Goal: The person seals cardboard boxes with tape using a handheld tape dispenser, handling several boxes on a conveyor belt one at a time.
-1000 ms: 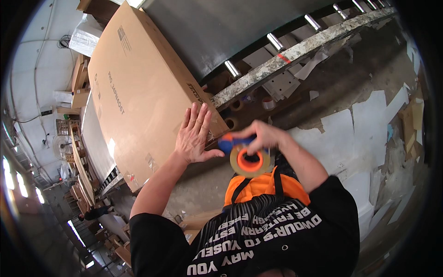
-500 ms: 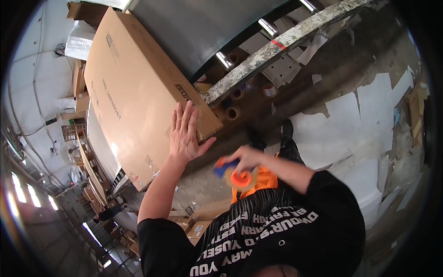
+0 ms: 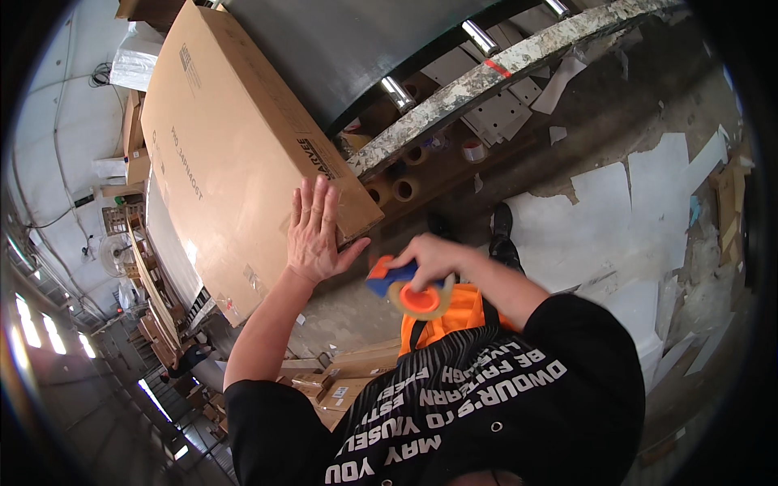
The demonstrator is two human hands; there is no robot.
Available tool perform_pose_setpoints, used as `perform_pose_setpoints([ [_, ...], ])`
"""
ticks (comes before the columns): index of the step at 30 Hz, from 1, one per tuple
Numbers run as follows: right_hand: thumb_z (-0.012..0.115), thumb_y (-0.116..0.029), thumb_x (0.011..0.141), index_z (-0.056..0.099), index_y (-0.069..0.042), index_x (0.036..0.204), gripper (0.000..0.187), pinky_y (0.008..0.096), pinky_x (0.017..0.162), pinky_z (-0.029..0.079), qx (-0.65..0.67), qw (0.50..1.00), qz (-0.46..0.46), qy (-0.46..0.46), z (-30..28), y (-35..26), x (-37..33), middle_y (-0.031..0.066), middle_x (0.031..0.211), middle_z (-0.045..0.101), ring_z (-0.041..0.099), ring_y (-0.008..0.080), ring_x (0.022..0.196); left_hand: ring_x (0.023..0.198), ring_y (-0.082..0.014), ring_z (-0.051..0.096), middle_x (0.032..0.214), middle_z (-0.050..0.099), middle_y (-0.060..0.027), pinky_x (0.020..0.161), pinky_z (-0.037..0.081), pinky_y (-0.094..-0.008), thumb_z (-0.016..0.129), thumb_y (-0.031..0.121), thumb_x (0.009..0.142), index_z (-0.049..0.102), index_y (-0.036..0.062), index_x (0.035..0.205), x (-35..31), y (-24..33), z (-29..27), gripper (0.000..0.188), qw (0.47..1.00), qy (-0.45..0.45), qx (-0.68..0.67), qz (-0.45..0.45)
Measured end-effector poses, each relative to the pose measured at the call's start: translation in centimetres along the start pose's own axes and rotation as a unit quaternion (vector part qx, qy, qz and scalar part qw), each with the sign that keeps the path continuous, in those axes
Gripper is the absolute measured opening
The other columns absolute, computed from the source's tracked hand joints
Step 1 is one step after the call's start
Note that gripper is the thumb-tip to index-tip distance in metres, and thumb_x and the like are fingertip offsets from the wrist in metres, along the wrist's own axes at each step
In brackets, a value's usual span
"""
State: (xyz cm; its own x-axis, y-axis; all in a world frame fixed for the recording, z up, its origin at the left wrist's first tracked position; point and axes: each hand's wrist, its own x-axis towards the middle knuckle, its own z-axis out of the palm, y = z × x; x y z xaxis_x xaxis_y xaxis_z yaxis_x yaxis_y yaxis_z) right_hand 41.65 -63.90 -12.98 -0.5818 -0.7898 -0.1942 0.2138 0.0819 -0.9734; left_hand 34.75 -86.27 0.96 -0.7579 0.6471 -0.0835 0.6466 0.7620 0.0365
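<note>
A long brown cardboard box (image 3: pixel 219 162) stretches from the upper left toward me, with dark print on its faces. Fingers stretched out, my left hand (image 3: pixel 314 235) lies on the box's near end by its corner. Clear tape shines near the lower corner of the box. My right hand (image 3: pixel 433 257) is wrapped round a tape dispenser (image 3: pixel 395 278), blue and orange with a roll of tape on an orange hub. It is held in front of my body, apart from the box.
A dark conveyor belt (image 3: pixel 324 57) with a worn metal rail (image 3: pixel 454 93) runs beyond the box. Tape rolls (image 3: pixel 404 189) lie beneath it. White sheets (image 3: pixel 624 194) cover floor at right. Smaller cartons (image 3: pixel 344 393) stand at lower left; another person (image 3: pixel 190 359) is farther back.
The box and my left hand have shifted slightly left in view. My right hand, still round the tape dispenser, has come a little higher and is less blurred.
</note>
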Motion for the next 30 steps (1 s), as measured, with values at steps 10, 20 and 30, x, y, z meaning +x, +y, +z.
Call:
perform_pose_setpoints([
  [10, 0.073, -0.021, 0.056, 0.077, -0.018, 0.083, 0.028, 0.0417, 0.067, 0.056, -0.368, 0.922, -0.035, 0.115, 5.5, -5.6, 3.5, 0.0125, 0.08, 0.071, 0.071, 0.028, 0.076, 0.116, -0.0227, 0.062, 0.12, 0.07, -0.0043, 0.106, 0.041, -0.0476, 0.04, 0.054, 0.099, 0.068, 0.0186, 0.12, 8.5, 1.5, -1.5, 0.05, 0.834, -0.538, 0.077, 0.09],
  [20, 0.077, -0.023, 0.064, 0.078, -0.014, 0.093, 0.03, 0.039, 0.078, 0.058, -0.319, 0.947, -0.003, 0.025, 13.3, -3.3, 7.9, 0.0066, 0.098, 0.075, 0.071, 0.025, 0.097, 0.141, -0.037, 0.04, 0.145, 0.051, -0.0226, 0.122, 0.021, -0.0452, 0.058, 0.05, 0.089, 0.054, -0.0066, 0.136, 2.5, 3.1, -0.8, 0.074, 0.9, -0.306, 0.306, 0.045],
  [30, 0.074, -0.029, 0.061, 0.076, -0.01, 0.102, 0.045, 0.0393, 0.087, 0.056, -0.348, 0.925, 0.149, 0.023, 8.2, 2.9, -1.0, 0.0174, 0.109, 0.069, 0.069, 0.03, 0.103, 0.154, -0.0355, 0.013, 0.167, 0.02, -0.012, 0.126, 0.006, -0.0441, 0.057, 0.046, 0.092, 0.041, 0.0039, 0.152, -10.7, -0.2, 2.9, 0.075, 0.643, -0.449, 0.542, 0.303],
])
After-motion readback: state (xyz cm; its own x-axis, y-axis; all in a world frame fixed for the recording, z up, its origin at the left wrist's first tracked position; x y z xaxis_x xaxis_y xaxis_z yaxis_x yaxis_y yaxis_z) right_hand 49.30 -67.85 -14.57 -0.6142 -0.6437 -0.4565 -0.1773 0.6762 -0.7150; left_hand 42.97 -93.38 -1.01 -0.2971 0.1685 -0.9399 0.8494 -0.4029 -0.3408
